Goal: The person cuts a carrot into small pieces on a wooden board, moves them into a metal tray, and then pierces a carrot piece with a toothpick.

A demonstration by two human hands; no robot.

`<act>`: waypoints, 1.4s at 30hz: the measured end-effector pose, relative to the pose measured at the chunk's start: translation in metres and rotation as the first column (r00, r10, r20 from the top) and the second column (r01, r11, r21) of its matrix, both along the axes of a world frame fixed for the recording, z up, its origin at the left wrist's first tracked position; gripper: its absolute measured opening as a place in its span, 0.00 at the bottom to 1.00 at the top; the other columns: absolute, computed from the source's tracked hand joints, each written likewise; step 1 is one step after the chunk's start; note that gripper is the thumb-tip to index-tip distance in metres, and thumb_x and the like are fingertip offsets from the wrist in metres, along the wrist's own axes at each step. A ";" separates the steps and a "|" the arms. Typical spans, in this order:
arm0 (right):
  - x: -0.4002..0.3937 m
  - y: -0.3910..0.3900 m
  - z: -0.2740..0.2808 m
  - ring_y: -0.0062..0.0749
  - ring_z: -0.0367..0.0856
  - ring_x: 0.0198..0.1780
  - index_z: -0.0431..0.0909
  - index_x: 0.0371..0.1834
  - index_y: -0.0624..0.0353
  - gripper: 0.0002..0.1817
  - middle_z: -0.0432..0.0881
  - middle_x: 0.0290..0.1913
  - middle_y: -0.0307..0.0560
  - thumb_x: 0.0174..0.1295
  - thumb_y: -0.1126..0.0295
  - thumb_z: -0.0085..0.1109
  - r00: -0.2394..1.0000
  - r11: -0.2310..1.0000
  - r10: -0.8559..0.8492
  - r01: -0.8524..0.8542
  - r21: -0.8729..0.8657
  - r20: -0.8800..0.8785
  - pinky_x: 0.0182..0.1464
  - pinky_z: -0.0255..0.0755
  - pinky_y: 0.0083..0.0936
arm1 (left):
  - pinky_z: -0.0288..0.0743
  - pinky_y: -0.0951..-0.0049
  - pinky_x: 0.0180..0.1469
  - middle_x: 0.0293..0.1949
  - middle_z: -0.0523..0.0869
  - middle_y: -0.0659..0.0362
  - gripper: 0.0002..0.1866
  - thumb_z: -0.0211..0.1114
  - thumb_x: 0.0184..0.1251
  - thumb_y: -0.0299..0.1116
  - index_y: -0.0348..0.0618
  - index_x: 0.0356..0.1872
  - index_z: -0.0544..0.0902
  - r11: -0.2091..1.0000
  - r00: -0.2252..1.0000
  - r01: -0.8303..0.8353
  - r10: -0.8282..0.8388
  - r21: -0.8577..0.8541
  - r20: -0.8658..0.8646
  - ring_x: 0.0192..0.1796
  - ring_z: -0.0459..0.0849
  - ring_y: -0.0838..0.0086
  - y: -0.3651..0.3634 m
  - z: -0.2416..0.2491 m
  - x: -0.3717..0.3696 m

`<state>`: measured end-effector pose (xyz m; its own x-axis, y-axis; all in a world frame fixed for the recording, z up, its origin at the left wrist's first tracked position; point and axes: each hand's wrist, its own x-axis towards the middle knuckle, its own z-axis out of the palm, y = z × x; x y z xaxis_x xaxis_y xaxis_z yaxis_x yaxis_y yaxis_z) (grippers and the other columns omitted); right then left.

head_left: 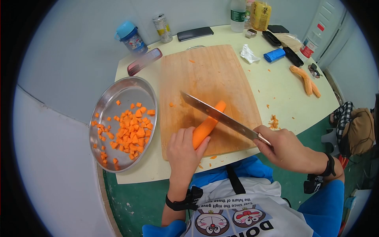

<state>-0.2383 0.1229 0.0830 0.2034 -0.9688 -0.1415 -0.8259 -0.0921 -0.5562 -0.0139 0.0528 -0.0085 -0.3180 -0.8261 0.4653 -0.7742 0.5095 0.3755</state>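
Note:
A peeled carrot lies slantwise on the wooden cutting board. My left hand grips its near end, with the thumb on the right side and the fingers on the left. In my right hand is the handle of a knife, whose blade crosses over the carrot near its far end; whether the edge touches it is unclear. Left of the board, a metal tray holds a heap of diced carrot. One small carrot piece sits on the board.
Behind the board stand a blue-lidded bottle, a can and a clear bottle. Two peeled carrots rest at the table's right, near a blue roll and crumpled tissue. Carrot scraps lie beside the board.

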 end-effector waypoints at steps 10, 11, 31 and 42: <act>0.006 0.001 0.000 0.51 0.75 0.19 0.63 0.36 0.60 0.07 0.72 0.13 0.52 0.63 0.69 0.47 0.999 1.000 0.007 -0.006 0.019 -0.051 0.22 0.68 0.41 | 0.69 0.65 0.35 0.31 0.78 0.54 0.17 0.67 0.53 0.41 0.38 0.37 0.79 1.000 1.000 -0.003 0.003 0.002 -0.015 0.34 0.76 0.59 0.001 0.002 -0.003; 0.007 0.000 0.002 0.51 0.75 0.19 0.63 0.36 0.60 0.07 0.72 0.13 0.53 0.63 0.69 0.46 0.998 0.999 0.008 -0.006 0.042 -0.067 0.22 0.68 0.41 | 0.69 0.65 0.35 0.31 0.78 0.54 0.17 0.67 0.53 0.41 0.38 0.37 0.79 1.000 1.000 0.003 -0.003 0.003 -0.013 0.34 0.76 0.59 0.001 0.002 -0.002; 0.017 -0.009 0.013 0.53 0.75 0.19 0.66 0.30 0.64 0.10 0.72 0.14 0.56 0.63 0.68 0.46 0.991 0.981 -0.050 0.073 0.180 -0.128 0.24 0.70 0.41 | 0.67 0.69 0.32 0.30 0.77 0.58 0.19 0.69 0.49 0.41 0.40 0.39 0.79 0.995 0.991 -0.022 0.035 -0.102 0.126 0.30 0.72 0.65 0.003 -0.003 -0.003; 0.024 -0.027 0.018 0.54 0.74 0.18 0.67 0.27 0.67 0.10 0.72 0.14 0.58 0.62 0.72 0.48 0.998 0.981 -0.046 0.055 0.186 -0.052 0.22 0.67 0.40 | 0.65 0.72 0.28 0.28 0.76 0.61 0.19 0.70 0.48 0.41 0.41 0.37 0.78 0.984 0.987 -0.019 0.047 -0.180 0.155 0.28 0.70 0.69 0.000 -0.008 -0.005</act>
<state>-0.2145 0.0958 0.1014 0.1439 -0.9330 -0.3298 -0.8528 0.0521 -0.5196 -0.0191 0.0531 -0.0163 -0.3731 -0.7465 0.5509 -0.8342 0.5298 0.1529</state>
